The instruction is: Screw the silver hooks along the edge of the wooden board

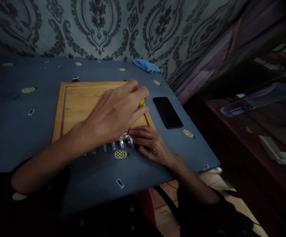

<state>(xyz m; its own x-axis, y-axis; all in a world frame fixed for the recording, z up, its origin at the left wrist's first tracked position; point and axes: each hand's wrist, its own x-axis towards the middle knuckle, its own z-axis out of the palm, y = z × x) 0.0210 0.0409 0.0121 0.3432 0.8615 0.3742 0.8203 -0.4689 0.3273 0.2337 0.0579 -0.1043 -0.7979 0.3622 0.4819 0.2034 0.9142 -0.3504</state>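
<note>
My left hand (118, 110) reaches across a framed wooden board (80, 105), closed around a screwdriver (143, 102) with a yellow handle. Most of the handle is hidden inside the fingers, and the thin shaft points down at the board's near edge. Along that edge sits a row of shiny metal strips (121, 142); my forearm covers part of the row. My right hand (154, 144) lies at the board's near right corner, its fingertips pressed on the rightmost metal strip (130, 141), close to the tool's tip.
A black phone (168, 112) lies right of the board on the blue patterned tablecloth (96, 184). A blue cloth (146, 65) rests at the back against the patterned wall. To the right, a lower dark red surface (222, 115) carries a clear plastic bottle (254, 98).
</note>
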